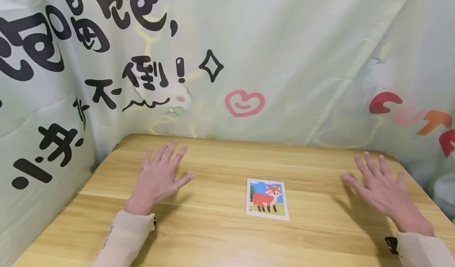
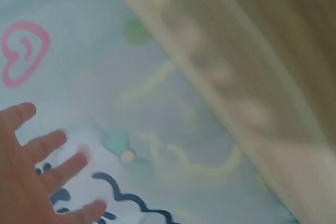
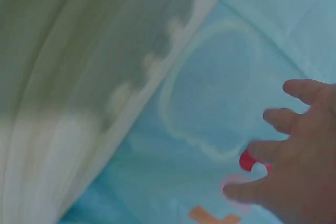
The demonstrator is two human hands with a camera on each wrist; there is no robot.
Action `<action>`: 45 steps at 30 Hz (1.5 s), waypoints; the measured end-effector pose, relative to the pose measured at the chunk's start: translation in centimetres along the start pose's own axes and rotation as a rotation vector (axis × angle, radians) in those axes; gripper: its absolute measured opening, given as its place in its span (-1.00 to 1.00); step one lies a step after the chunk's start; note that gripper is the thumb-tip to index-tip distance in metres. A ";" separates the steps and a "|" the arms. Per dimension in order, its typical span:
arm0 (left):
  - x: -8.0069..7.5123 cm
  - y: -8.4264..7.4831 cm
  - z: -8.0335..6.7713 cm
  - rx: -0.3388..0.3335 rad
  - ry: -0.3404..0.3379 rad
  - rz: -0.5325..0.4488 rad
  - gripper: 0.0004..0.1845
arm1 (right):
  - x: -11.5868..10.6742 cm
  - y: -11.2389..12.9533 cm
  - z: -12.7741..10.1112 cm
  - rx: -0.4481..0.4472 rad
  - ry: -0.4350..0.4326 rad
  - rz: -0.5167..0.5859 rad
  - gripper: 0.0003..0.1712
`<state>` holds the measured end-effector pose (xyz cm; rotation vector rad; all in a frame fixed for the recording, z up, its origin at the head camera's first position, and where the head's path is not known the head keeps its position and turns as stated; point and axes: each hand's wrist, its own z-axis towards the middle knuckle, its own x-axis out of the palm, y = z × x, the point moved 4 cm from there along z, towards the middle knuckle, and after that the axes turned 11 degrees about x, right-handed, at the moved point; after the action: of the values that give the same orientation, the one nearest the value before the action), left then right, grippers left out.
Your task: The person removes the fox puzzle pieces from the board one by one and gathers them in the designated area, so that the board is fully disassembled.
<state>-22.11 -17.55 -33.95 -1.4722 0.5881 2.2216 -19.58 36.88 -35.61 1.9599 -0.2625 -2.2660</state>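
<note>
On wooden table [image 1: 220,235], fox picture card [image 1: 267,198] midway between spread, empty left hand [image 1: 158,180] and right hand [image 1: 382,188]; best pinched by edge, kept flat.

Both wrist views are blurred. The left hand [image 2: 31,171] is cut off by the left and bottom edges there, and the right hand [image 3: 294,156] by the right edge. The pale band beside each is perhaps the table's edge.
</note>
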 end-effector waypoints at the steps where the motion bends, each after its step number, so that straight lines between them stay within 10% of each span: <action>1: 0.0 -0.4 0.2 0.022 -0.005 0.008 -0.09 | 0.0 0.3 0.2 -0.025 -0.023 0.018 -0.09; 7: 0.1 -2.7 1.2 0.170 -0.041 0.042 -0.22 | -0.2 3.1 1.2 -0.169 -0.153 0.146 -0.54; 17: 1.0 -5.9 2.6 0.370 -0.056 0.040 -0.38 | -0.5 7.4 3.0 -0.277 -0.107 0.251 -0.68; 45: 2.3 -11.4 4.6 0.474 0.143 -0.047 -0.45 | 1.9 13.8 4.5 -0.454 0.025 0.310 -0.78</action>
<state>-20.19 -5.36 -35.78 -1.3763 1.0321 1.7836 -24.46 23.20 -33.86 1.5901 -0.0368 -1.8984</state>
